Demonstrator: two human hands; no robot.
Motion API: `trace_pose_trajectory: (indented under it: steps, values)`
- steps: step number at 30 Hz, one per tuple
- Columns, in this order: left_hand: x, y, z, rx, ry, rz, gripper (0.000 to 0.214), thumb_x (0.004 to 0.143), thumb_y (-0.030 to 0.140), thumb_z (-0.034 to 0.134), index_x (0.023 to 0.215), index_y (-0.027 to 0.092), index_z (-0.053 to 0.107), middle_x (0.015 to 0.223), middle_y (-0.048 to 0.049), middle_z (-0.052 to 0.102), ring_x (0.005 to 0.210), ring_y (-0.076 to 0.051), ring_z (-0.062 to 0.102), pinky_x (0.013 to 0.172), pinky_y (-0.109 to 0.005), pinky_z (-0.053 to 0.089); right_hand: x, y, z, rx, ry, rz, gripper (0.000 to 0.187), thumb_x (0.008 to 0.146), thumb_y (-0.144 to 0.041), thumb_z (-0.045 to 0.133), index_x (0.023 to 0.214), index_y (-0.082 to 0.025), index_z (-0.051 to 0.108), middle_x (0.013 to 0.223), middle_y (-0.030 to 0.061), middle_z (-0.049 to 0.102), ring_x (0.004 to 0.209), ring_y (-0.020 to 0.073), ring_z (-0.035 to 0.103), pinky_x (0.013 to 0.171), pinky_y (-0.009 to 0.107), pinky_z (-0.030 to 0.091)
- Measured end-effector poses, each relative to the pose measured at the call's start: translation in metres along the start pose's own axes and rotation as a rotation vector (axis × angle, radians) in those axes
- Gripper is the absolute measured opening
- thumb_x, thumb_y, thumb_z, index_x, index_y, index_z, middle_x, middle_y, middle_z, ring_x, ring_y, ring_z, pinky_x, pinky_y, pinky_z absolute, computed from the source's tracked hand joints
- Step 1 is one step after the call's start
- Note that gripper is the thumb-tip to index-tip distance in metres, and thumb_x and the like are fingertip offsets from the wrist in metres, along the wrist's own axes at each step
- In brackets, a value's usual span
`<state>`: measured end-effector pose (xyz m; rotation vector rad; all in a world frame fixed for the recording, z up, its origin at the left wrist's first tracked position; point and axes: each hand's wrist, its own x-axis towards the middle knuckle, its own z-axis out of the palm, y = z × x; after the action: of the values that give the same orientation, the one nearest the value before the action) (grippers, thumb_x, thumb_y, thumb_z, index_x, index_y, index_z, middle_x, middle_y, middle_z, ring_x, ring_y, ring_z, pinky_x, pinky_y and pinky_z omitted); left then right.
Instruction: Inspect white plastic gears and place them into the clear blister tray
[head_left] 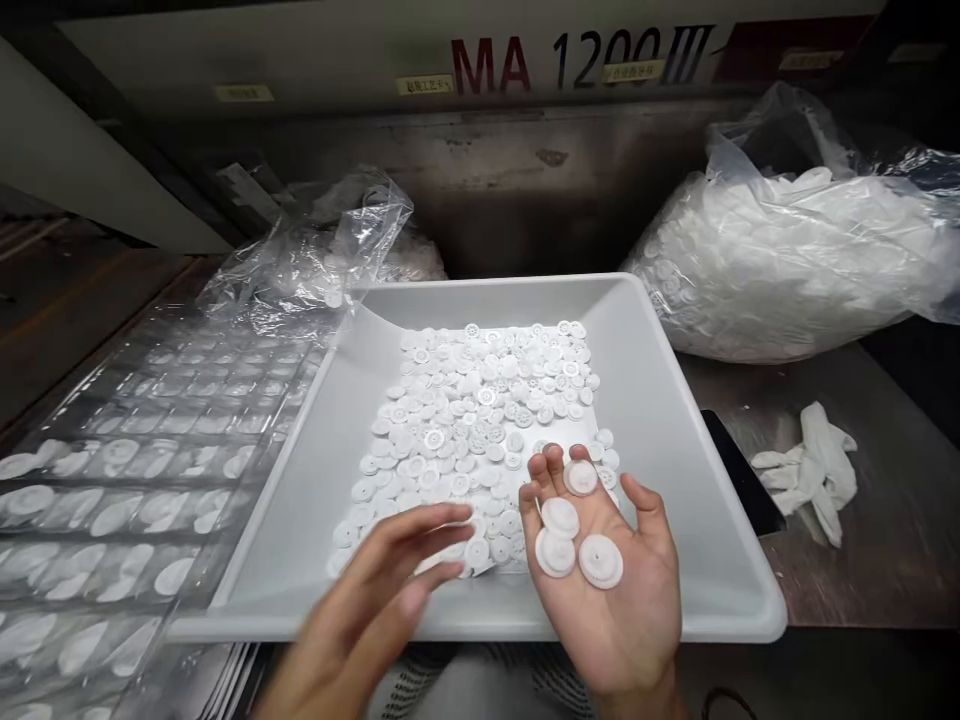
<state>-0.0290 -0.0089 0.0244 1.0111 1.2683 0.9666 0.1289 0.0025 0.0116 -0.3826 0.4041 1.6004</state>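
My right hand (pixel 611 575) is turned palm up over the near right part of a grey plastic tray (pixel 675 480). Several small white plastic gears (pixel 601 561) rest on its palm and fingers, which are slightly curled. To its left, my left hand (pixel 397 570) hovers above the near side of the tray, thumb and fingers apart, with nothing visible between them. Beneath both hands, many loose white gears (pixel 465 420) cover much of the tray floor, some face up and some overlapping.
Clear blister trays (pixel 150 480) holding white pieces lie to the left. Behind them is an open plastic bag (pixel 322 250). A bulging bag of white parts (pixel 795 260) sits at the back right, near a white glove (pixel 814 470) and a dark flat object (pixel 739 470).
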Motion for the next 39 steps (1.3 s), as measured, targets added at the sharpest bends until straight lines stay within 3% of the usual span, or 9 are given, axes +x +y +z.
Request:
trace_pose_trajectory:
  steps: [1,3,7,12,18,23,28,35,39]
  values:
    - [0.005,0.001,0.015,-0.181,-0.015,-0.13,0.025,0.087,0.036,0.054,0.105,0.023,0.064,0.123,-0.011,0.063,0.116,-0.028,0.058,0.092,-0.043,0.051,0.0,0.002,0.001,-0.015,-0.007,-0.007,0.026,0.082,-0.042,0.052,0.096,-0.022,0.059,0.101,0.0009,0.063,0.102,0.0146,0.062,0.093,0.029,0.05]
    - [0.014,0.002,0.043,-0.515,-0.044,-0.291,0.037,0.089,0.041,0.048,0.12,0.023,0.058,0.128,-0.0099,0.059,0.125,-0.028,0.051,0.104,-0.045,0.042,0.001,0.006,0.002,-0.054,-0.006,-0.006,0.023,0.083,-0.04,0.05,0.095,-0.023,0.06,0.098,0.0003,0.064,0.1,0.0141,0.063,0.097,0.032,0.047]
    - [0.021,-0.006,0.071,-0.669,-0.179,-0.303,0.049,0.089,0.041,0.05,0.136,0.026,0.044,0.142,-0.0071,0.048,0.135,-0.025,0.04,0.114,-0.041,0.032,0.001,0.011,0.002,-0.133,-0.017,-0.021,0.022,0.086,-0.036,0.047,0.095,-0.024,0.062,0.102,0.0018,0.066,0.107,0.0155,0.062,0.106,0.036,0.039]
    - [0.015,-0.022,0.07,-0.479,-0.251,-0.109,0.067,0.086,0.028,0.06,0.145,0.034,0.029,0.157,-0.0027,0.027,0.144,-0.022,0.023,0.119,-0.035,0.023,-0.001,0.014,0.0,-0.173,-0.022,-0.109,0.037,0.089,-0.037,0.041,0.117,-0.023,0.06,0.121,0.0034,0.063,0.121,0.0182,0.056,0.11,0.039,0.037]
    - [0.015,-0.024,0.066,-0.392,-0.227,-0.106,0.063,0.091,0.032,0.053,0.147,0.036,0.024,0.158,-0.0021,0.022,0.145,-0.024,0.022,0.119,-0.038,0.025,-0.002,0.02,-0.002,-0.198,-0.08,-0.159,0.045,0.093,-0.039,0.032,0.133,-0.029,0.05,0.131,0.0018,0.058,0.127,0.0194,0.05,0.114,0.047,0.029]
    - [0.016,-0.028,0.072,-0.347,-0.124,0.0,0.055,0.092,0.032,0.051,0.143,0.037,0.031,0.156,0.0005,0.028,0.145,-0.023,0.022,0.12,-0.038,0.021,0.002,0.021,-0.006,-0.225,-0.138,-0.206,0.047,0.09,-0.045,0.033,0.129,-0.026,0.052,0.135,0.0051,0.054,0.13,0.0231,0.048,0.115,0.052,0.027]
    - [0.014,-0.032,0.075,-0.265,-0.114,0.087,0.057,0.092,0.031,0.05,0.143,0.04,0.029,0.156,0.0026,0.028,0.144,-0.022,0.023,0.119,-0.037,0.025,0.004,0.018,-0.011,-0.269,-0.223,-0.235,0.044,0.09,-0.046,0.03,0.117,-0.023,0.057,0.139,0.0081,0.05,0.129,0.0269,0.048,0.113,0.057,0.029]
    - [0.015,-0.034,0.071,-0.197,-0.165,0.082,0.062,0.091,0.03,0.052,0.145,0.042,0.026,0.158,0.0076,0.021,0.146,-0.019,0.016,0.12,-0.032,0.021,0.006,0.014,-0.016,-0.363,-0.274,-0.296,0.044,0.092,-0.044,0.024,0.115,-0.023,0.055,0.137,0.0102,0.052,0.127,0.0269,0.05,0.111,0.059,0.03]
    - [0.014,-0.036,0.071,-0.318,-0.211,0.014,0.058,0.092,0.029,0.049,0.144,0.044,0.029,0.158,0.0103,0.021,0.147,-0.018,0.013,0.12,-0.034,0.02,0.007,0.012,-0.019,-0.371,-0.312,-0.329,0.045,0.092,-0.044,0.022,0.118,-0.023,0.053,0.139,0.0101,0.049,0.129,0.0259,0.049,0.112,0.059,0.029]
